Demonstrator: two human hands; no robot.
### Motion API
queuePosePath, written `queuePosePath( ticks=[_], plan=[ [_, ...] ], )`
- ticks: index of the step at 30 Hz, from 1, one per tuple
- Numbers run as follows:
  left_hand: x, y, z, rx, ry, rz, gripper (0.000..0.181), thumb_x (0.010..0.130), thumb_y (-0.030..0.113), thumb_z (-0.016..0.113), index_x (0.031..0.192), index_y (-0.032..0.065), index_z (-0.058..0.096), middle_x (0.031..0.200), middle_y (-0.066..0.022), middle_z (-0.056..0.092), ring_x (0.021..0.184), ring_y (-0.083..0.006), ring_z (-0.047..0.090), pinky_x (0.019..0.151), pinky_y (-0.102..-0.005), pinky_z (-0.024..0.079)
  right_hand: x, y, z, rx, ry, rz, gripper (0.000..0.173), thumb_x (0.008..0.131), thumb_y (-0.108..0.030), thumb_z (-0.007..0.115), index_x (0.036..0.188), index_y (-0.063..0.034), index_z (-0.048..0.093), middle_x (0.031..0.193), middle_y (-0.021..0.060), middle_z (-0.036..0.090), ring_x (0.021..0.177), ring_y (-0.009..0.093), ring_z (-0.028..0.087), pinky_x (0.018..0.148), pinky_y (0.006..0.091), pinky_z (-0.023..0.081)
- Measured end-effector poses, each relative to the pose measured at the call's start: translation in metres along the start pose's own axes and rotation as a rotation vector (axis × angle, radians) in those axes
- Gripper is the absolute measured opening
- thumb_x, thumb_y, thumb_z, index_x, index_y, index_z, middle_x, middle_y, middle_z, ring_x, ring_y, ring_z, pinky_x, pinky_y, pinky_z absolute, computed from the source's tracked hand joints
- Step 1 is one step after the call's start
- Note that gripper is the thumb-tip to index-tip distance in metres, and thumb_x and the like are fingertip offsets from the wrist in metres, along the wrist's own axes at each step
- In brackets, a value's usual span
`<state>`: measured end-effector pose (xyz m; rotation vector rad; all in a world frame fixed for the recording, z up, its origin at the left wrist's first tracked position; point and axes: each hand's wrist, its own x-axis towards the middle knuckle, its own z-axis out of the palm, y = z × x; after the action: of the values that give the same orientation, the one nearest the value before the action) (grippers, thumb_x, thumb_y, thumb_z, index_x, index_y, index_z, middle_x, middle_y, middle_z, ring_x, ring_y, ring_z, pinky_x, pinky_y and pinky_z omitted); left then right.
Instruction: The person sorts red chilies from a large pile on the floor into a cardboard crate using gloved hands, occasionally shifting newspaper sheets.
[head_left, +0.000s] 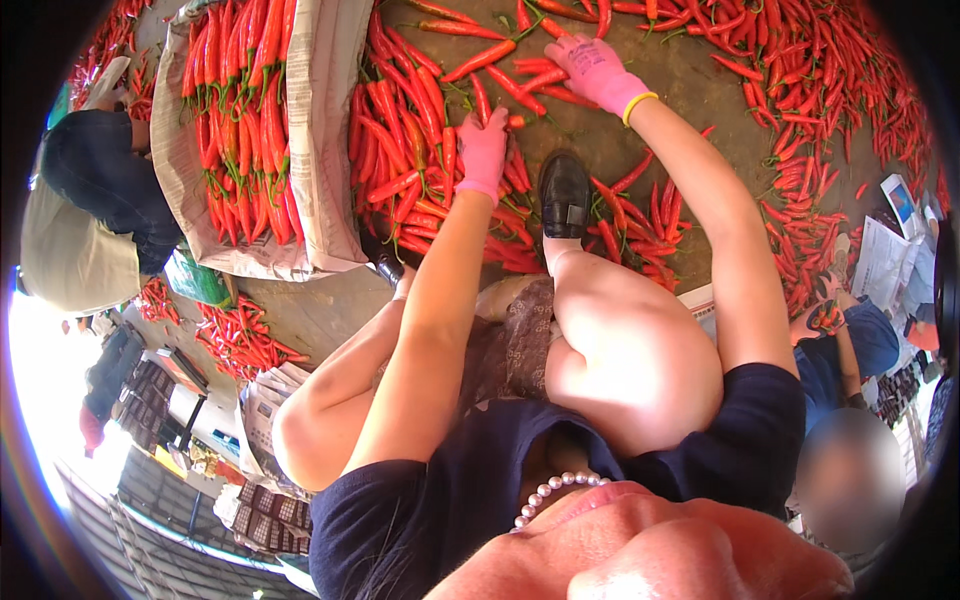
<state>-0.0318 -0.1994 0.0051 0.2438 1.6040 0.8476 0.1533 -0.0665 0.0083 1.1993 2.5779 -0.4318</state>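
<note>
My left hand (481, 154), in a pink glove, has its fingers curled at one end of a red chili pepper (481, 96). Beside it, a dense heap of red chilies (401, 142) lies against the box. My right hand (592, 71), in a pink glove with a yellow cuff, reaches farther out over loose chilies (514, 88) on the floor. Its fingertips are turned away, so I cannot tell whether they grip one. To the left stands a paper-lined box (322, 135) holding chilies in neat rows (244, 150), their green stems lined up.
My black shoe (565, 193) stands among the chilies. A wide pile of chilies (817, 82) spreads along the right, and a smaller pile (244, 337) lies at lower left. One person (97, 195) bends at the left; another (847, 337) is at the right near newspaper sheets (885, 255).
</note>
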Motion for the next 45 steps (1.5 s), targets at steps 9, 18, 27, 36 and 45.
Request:
queuePosePath(
  ticks=[9, 18, 27, 36, 45],
  plan=[
    [-0.069, -0.010, -0.028, -0.136, -0.147, 0.191, 0.081, 0.081, -0.002, 0.059, 0.151, 0.0114, 0.020, 0.096, -0.0122, 0.064, 0.063, -0.0148, 0.059, 0.057, -0.0249, 0.049, -0.036, -0.043, 0.012, 0.175, -0.157, 0.149, 0.045, 0.081, -0.017, 0.064, 0.124, -0.0097, 0.053, 0.120, 0.0114, 0.061, 0.115, 0.029, 0.057, 0.095, 0.0398, 0.047],
    [-0.056, -0.008, -0.023, -0.467, -0.003, -0.010, 0.030, 0.085, -0.003, 0.057, 0.113, -0.0012, 0.048, 0.086, -0.0139, 0.065, 0.064, -0.0259, 0.063, 0.058, -0.0389, 0.052, 0.060, -0.073, -0.019, -0.016, 0.186, -0.292, 0.032, 0.084, -0.005, 0.053, 0.115, -0.0072, 0.056, 0.103, 0.0109, 0.066, 0.101, 0.029, 0.064, 0.087, 0.0397, 0.050],
    [0.019, -0.010, 0.029, 1.092, 0.508, 0.679, 0.054, 0.074, 0.029, 0.076, 0.113, 0.0032, 0.051, 0.096, -0.0141, 0.064, 0.087, -0.0333, 0.064, 0.076, -0.0440, 0.051, -0.009, -0.031, 0.020, 0.342, 0.311, 0.272, 0.049, 0.077, -0.016, 0.065, 0.124, -0.0101, 0.051, 0.118, 0.0117, 0.061, 0.113, 0.028, 0.058, 0.092, 0.0422, 0.046],
    [0.031, 0.030, 0.014, 0.477, 0.151, 0.210, 0.041, 0.070, 0.014, 0.070, 0.107, 0.0016, 0.056, 0.090, -0.0121, 0.063, 0.084, -0.0237, 0.062, 0.071, -0.0367, 0.048, -0.042, -0.016, 0.033, 0.026, 0.217, 0.320, 0.052, 0.071, -0.018, 0.073, 0.119, -0.0160, 0.052, 0.110, 0.0048, 0.057, 0.104, 0.025, 0.058, 0.083, 0.0431, 0.049],
    [0.133, 0.106, -0.011, 0.587, 0.347, 0.187, 0.055, 0.075, 0.019, 0.072, 0.116, -0.0042, 0.043, 0.099, -0.0186, 0.063, 0.077, -0.0281, 0.065, 0.066, -0.0383, 0.053, -0.032, -0.019, 0.036, 0.039, 0.168, 0.183, 0.051, 0.069, -0.018, 0.074, 0.115, -0.0121, 0.052, 0.111, 0.0087, 0.057, 0.104, 0.027, 0.059, 0.083, 0.0411, 0.050]
  ],
)
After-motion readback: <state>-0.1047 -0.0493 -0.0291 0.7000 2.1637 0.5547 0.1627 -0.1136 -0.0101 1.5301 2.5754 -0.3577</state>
